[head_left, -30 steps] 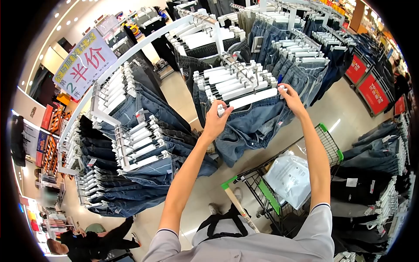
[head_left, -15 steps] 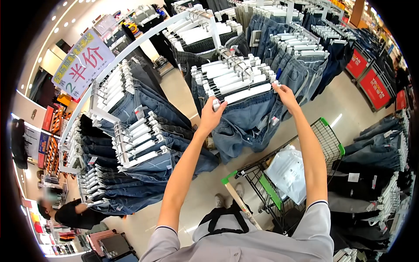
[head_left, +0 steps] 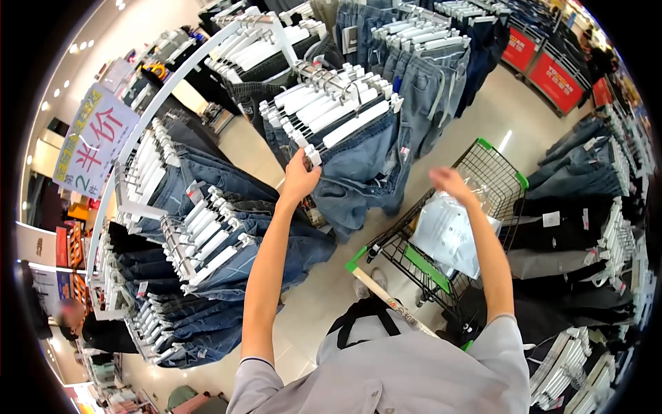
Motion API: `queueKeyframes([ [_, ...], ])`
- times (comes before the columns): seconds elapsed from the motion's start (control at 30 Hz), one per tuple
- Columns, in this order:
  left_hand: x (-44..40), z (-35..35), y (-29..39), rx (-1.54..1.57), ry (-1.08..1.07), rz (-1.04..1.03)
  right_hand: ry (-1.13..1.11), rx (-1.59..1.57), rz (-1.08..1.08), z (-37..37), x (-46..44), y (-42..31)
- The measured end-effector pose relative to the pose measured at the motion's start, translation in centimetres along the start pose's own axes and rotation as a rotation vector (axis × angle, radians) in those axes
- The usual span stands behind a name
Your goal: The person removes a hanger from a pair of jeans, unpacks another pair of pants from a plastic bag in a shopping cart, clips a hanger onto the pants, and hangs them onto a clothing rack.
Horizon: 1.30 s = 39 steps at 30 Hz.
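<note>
My left hand [head_left: 301, 177] is closed on the left end of a white clip hanger [head_left: 355, 124] at the front of the rack. Blue denim shorts [head_left: 365, 162] hang from that hanger, with a small tag near their right side. My right hand [head_left: 453, 185] is off the hanger, in the air above the shopping cart [head_left: 484, 164]; motion smears its fingers. Beneath that hand, a clear plastic bag [head_left: 448, 231] with pale contents lies in the cart.
More denim on white hangers [head_left: 207, 238] hangs at the left, below a half-price sign [head_left: 96, 141]. Dark clothes [head_left: 562, 238] line the right side. Red display panels [head_left: 555, 83] stand at the far right. A person in black [head_left: 107, 331] is at the lower left.
My right hand has let go of the hanger's right end and moved down over the cart. My left hand stays on the left end. The view has shifted, moving the rack leftward in frame.
</note>
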<state>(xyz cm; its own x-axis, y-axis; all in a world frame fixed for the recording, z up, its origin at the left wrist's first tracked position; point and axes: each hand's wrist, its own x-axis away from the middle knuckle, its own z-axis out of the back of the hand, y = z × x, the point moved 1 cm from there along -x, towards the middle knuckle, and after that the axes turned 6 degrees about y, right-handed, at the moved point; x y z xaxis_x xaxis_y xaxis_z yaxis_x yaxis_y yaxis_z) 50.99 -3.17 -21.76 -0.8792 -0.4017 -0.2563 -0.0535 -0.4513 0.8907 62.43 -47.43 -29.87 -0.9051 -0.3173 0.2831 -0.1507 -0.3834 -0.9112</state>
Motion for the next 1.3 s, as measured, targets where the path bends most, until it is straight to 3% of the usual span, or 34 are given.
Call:
queueKeyframes([
  [0.1,0.3,1.4,1.8,-0.345,-0.207,0.116,0.056,0.143,-0.052,0.2,8.6,11.2],
  [0.13,0.4,1.5,1.4,-0.341,-0.205,0.111,0.115,0.205,0.042,0.0,11.3,16.8],
  [0.17,0.4,1.4,0.4,-0.242,-0.221,0.103,0.126,0.215,-0.177,-0.6,15.7,16.4],
  [0.3,0.8,1.7,0.4,-0.116,-0.279,0.125,0.324,0.068,-0.081,-3.9,28.4,20.6],
  [0.47,0.7,1.0,-1.1,-0.122,-0.306,0.171,0.405,-0.005,-0.202,-8.8,36.4,13.4],
  [0.5,1.0,0.7,-0.8,-0.020,-0.238,0.136,0.416,0.199,-0.119,-9.5,37.2,11.4],
  [0.6,1.3,0.6,-0.7,-0.121,-0.102,0.090,0.473,0.375,-0.041,-11.8,38.3,10.8],
  [0.73,5.5,-1.5,1.5,-0.228,0.332,-0.228,0.501,0.461,-0.012,-13.3,39.0,10.6],
  [0.8,9.0,-2.7,4.7,-0.241,0.356,-0.424,0.480,0.499,-0.010,-13.7,39.4,10.3],
  [0.87,13.0,-4.6,5.8,-0.109,0.098,-0.405,0.470,0.605,0.015,-14.0,39.7,10.1],
  [1.0,20.7,-8.2,4.2,0.052,-0.793,-0.285,0.615,0.605,0.052,-16.0,41.3,9.0],
  [1.07,24.2,-9.2,2.2,0.023,-0.904,-0.313,0.619,0.571,-0.096,-16.7,42.9,7.5],
  [1.13,26.0,-9.2,0.9,-0.089,-1.058,-0.214,0.619,0.599,-0.206,-16.8,44.3,8.7],
  [1.17,26.4,-8.8,0.9,-0.354,-1.043,-0.326,0.593,0.629,-0.293,-16.7,44.5,9.4],
  [1.27,27.1,-9.5,1.4,-0.553,-1.016,-0.339,0.645,0.663,-0.395,-16.6,43.8,10.7],
  [1.3,27.4,-9.9,1.7,-0.545,-0.970,-0.310,0.702,0.605,-0.521,-16.4,43.2,10.8],
])
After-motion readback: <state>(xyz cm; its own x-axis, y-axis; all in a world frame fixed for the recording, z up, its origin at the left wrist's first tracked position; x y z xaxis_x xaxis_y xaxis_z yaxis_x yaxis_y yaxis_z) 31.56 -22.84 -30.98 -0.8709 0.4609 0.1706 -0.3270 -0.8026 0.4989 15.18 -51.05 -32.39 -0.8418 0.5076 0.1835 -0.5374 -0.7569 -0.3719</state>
